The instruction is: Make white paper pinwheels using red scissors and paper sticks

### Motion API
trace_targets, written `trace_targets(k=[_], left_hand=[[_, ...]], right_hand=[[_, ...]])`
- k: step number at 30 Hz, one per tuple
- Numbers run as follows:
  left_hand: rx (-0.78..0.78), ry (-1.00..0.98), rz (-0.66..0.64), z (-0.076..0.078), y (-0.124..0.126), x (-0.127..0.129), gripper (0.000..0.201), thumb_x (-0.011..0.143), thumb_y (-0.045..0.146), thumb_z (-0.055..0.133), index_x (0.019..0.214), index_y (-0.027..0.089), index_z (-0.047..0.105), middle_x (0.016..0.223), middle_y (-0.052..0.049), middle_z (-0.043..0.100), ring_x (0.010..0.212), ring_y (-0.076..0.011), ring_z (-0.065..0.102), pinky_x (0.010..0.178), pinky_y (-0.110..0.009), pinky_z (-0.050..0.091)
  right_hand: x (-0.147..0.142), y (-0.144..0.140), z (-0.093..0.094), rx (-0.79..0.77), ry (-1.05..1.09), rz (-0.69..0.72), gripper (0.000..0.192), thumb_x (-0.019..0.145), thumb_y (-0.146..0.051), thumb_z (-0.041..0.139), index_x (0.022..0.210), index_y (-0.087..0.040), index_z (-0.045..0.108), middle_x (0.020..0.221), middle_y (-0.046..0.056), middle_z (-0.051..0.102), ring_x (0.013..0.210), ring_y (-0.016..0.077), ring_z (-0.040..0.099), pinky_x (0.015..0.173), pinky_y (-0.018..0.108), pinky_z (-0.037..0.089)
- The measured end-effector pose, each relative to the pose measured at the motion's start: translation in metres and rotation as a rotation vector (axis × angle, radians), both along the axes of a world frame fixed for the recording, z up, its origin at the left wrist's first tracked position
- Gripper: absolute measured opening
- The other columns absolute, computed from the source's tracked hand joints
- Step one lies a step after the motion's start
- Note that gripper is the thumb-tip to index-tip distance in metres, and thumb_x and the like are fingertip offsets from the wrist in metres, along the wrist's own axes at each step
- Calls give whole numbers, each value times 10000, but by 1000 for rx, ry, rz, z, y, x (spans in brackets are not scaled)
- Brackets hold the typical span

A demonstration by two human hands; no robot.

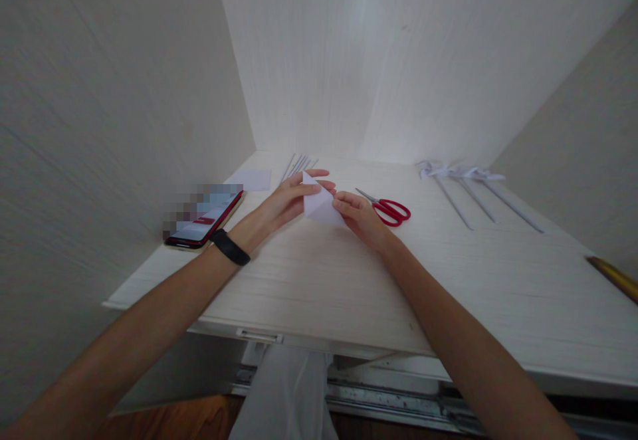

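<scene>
A folded piece of white paper [321, 208] is held above the white desk between my two hands. My left hand [292, 195], with a black band on its wrist, grips the paper's left side, thumb in front and fingers behind. At the paper's right corner, my right hand [359, 213] pinches it between thumb and fingertips. Red-handled scissors [391, 211] lie on the desk just beyond my right hand, blades pointing up and left. Behind my left hand are several thin white paper sticks [298, 164].
A phone [207, 217] leans at the left, near flat white paper [255, 179]. At the back right lie paper shapes with long stems [471, 191]. A gold-coloured object [615, 277] sits at the right edge. Walls enclose the desk [319, 287] on three sides.
</scene>
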State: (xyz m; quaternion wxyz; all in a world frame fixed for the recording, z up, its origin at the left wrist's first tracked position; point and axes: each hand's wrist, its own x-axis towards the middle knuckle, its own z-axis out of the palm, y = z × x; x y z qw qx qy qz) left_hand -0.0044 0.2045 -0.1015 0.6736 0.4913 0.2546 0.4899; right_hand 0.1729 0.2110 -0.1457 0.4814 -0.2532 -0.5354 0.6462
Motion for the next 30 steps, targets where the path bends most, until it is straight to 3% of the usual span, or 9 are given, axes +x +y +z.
trace_targets(k=[5,12,21,26,30], left_hand=[[43,-97,-106,-6,7,-3,306,774,245,700,1063,150,670,1072,-110,713,1019,-221,653,968,-383,460],[80,-12,-152,-4,0,-4,505,695,174,771,1178,200,628,1286,-125,630,1199,-280,572,1053,-453,392],[47,12,-77,0,-7,-3,472,716,157,765,1169,198,636,1215,-109,674,1114,-238,623,1015,-390,434],[7,28,61,-6,4,-3,357,745,188,756,1087,158,658,1119,-110,700,980,-195,666,984,-377,454],[8,47,110,-14,12,-4,330,760,196,748,1069,137,649,1037,-97,711,922,-172,670,957,-362,468]], right_hand=[[2,0,2,-38,54,-19,267,649,-402,790,741,-197,647,737,-20,601,684,123,512,647,253,371],[3,-2,4,-73,107,-29,265,644,-386,798,760,-202,647,771,-10,631,704,133,538,678,263,400],[0,0,0,-12,52,-66,305,676,-464,772,753,-202,638,771,-16,595,686,114,521,664,261,407],[-3,-1,-3,66,-79,-153,410,710,-571,702,915,-226,621,938,17,627,829,150,581,769,306,447],[-5,-4,-1,115,-131,-166,466,661,-543,754,969,-234,591,936,23,645,837,157,589,770,310,458]])
